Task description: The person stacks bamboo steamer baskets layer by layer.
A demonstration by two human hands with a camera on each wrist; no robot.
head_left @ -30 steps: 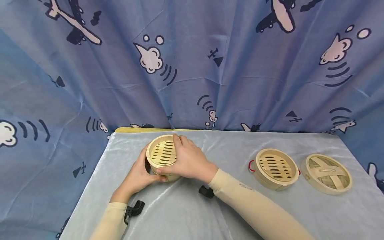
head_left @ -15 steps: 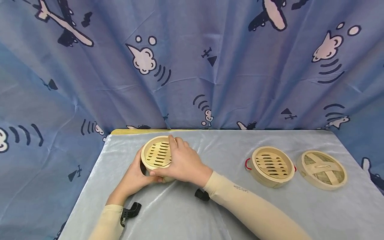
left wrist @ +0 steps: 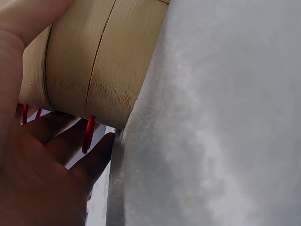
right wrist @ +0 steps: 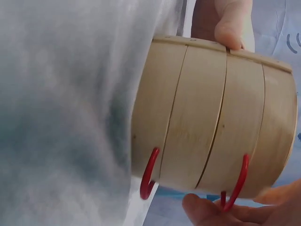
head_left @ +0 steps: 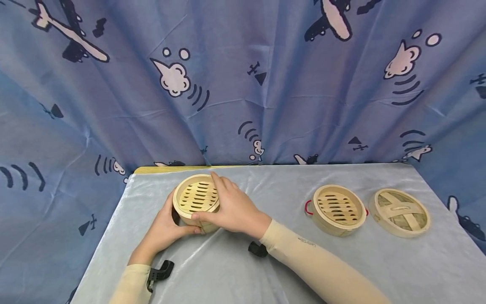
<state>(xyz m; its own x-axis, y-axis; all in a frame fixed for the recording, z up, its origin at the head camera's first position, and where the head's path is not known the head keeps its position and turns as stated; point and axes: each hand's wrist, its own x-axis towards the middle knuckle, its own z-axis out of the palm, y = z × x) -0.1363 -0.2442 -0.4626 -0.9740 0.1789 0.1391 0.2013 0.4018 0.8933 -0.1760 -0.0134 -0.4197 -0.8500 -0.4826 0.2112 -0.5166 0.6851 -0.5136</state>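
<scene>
Two round bamboo steamer baskets stand stacked at the table's left side. The upper basket (head_left: 199, 196) has a slatted base; the side wall of the lower basket (right wrist: 190, 113) shows in the right wrist view. Red handles (right wrist: 241, 181) stick out from both. My left hand (head_left: 161, 230) holds the stack from the left, thumb across the near side and fingers behind. My right hand (head_left: 239, 210) grips the upper basket's right side, thumb by the near rim and fingers over the far edge. Part of the rim is hidden under it.
Further right on the grey cloth-covered table (head_left: 273, 190) sits another steamer basket (head_left: 339, 210) with red handles. Beside it lies a woven bamboo lid (head_left: 400, 212) with a cross strap. A blue patterned curtain (head_left: 228, 84) hangs behind the table's back edge.
The whole head view has slid, so everything appears further left. Both hands stay on the stack; the right hand sits slightly further right on the upper basket, uncovering more slats.
</scene>
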